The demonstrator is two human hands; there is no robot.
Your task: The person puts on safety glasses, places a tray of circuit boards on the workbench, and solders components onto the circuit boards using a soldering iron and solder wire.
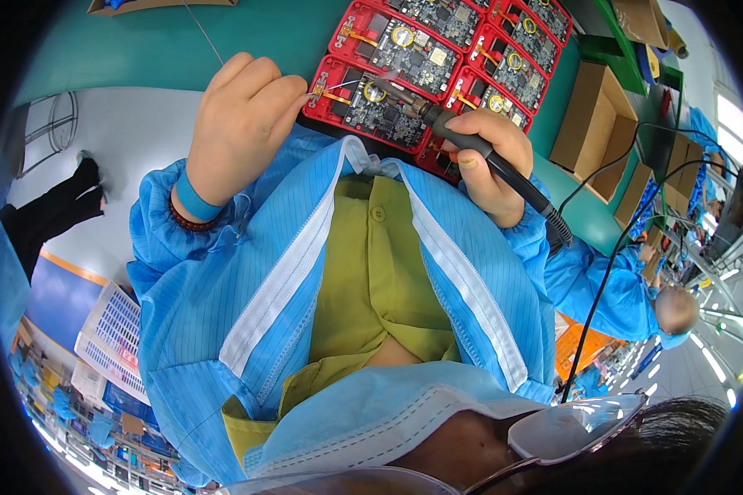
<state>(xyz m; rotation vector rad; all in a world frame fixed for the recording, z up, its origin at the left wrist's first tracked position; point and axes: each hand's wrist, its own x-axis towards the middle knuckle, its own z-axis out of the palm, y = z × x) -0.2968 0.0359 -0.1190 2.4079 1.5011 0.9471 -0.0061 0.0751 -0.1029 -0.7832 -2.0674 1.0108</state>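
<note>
Glasses (574,431) nearest, left grip (243,124) tight on wire (204,35), right grip (497,153) tight around soldering iron (509,173).

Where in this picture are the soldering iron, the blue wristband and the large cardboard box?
Soldering iron (515,177): head view, on its dark handle.
Blue wristband (196,199): head view, on its outer face.
Large cardboard box (575,117): head view, on its left wall.
</note>
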